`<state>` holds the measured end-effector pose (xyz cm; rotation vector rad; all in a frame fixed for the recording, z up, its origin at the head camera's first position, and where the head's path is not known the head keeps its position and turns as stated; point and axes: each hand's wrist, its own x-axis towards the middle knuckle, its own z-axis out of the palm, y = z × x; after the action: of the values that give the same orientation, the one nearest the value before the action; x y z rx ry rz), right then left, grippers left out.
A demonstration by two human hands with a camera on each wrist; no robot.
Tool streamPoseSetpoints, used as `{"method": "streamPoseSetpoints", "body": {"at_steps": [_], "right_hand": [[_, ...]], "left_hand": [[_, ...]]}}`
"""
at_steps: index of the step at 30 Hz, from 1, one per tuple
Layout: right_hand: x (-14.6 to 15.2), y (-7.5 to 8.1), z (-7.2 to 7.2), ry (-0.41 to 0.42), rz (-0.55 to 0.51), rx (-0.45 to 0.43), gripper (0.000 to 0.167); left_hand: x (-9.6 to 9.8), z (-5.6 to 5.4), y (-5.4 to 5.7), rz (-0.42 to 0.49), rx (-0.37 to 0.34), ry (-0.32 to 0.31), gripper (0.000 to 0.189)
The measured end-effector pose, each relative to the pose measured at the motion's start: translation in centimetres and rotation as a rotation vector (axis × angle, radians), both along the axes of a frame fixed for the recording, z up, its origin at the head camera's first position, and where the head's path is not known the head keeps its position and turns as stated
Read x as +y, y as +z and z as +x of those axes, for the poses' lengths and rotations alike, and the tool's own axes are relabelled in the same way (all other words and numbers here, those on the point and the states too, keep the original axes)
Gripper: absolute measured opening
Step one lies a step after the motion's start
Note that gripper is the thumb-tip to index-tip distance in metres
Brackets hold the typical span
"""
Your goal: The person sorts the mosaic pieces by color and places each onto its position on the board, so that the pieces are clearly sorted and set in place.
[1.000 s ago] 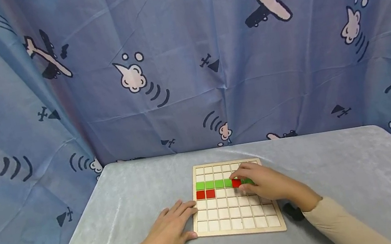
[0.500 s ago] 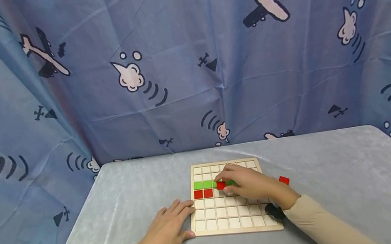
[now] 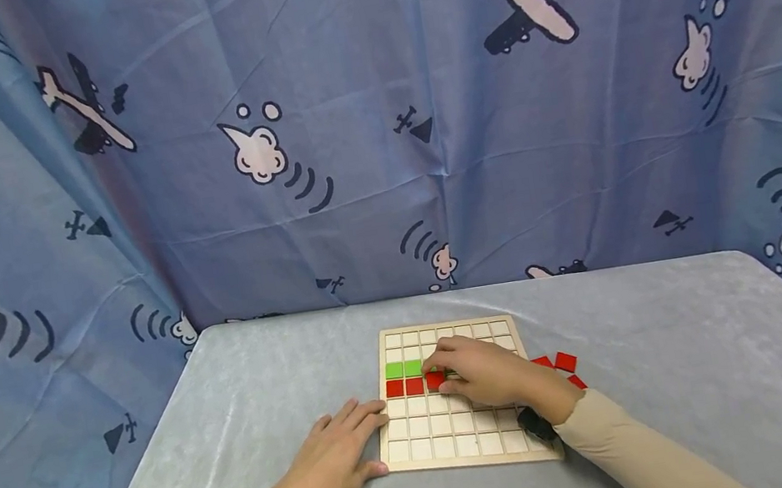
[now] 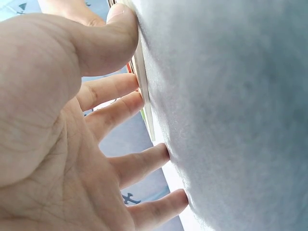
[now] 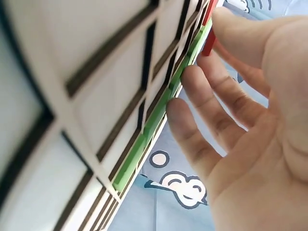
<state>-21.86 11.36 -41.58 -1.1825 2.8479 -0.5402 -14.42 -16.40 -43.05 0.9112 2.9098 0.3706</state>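
Note:
A wooden grid board [image 3: 444,445] lies on the table. My right hand [image 3: 482,372] pinches a red square tile [image 3: 435,381] between thumb and fingers, right at the third cell of a row. Two red tiles [image 3: 405,387] sit in that row's first cells at the left. Just above them runs a row of green tiles [image 3: 404,368], partly covered by my right hand; the right wrist view shows more green tiles [image 5: 130,163] in their cells. My left hand [image 3: 332,462] is spread on the table, with thumb and some fingertips touching the board's left edge [image 4: 142,72].
Several loose red tiles [image 3: 565,362] lie on the table right of the board, partly behind my right wrist. A grey cloth covers the table [image 3: 648,340]. Behind it hangs a blue curtain [image 3: 348,158] with printed planes.
My right hand has carried the red tile left and slightly down, from over the green row to the third cell beside the two red tiles. The left hand stays at the board's edge.

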Motion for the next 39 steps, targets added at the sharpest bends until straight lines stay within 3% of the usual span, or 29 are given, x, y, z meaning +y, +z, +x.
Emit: {"method": "streamPoseSetpoints", "body": {"at_steps": [14,30,39], "right_hand": [[-0.56,-0.43,0.07,-0.002,0.053,0.104,0.028],[-0.32,-0.55,0.56,-0.015,0.034,0.036,0.031],[-0.22,-0.6,0.43,0.001,0.014,0.057,0.029]], "left_hand": [[-0.06,-0.04,-0.06,0.001,0.012,-0.001,0.058],[0.03,-0.11,-0.29,-0.008,0.002,0.002,0.058],[0.05,0.09,0.13,0.0,0.006,-0.004,0.058]]}}
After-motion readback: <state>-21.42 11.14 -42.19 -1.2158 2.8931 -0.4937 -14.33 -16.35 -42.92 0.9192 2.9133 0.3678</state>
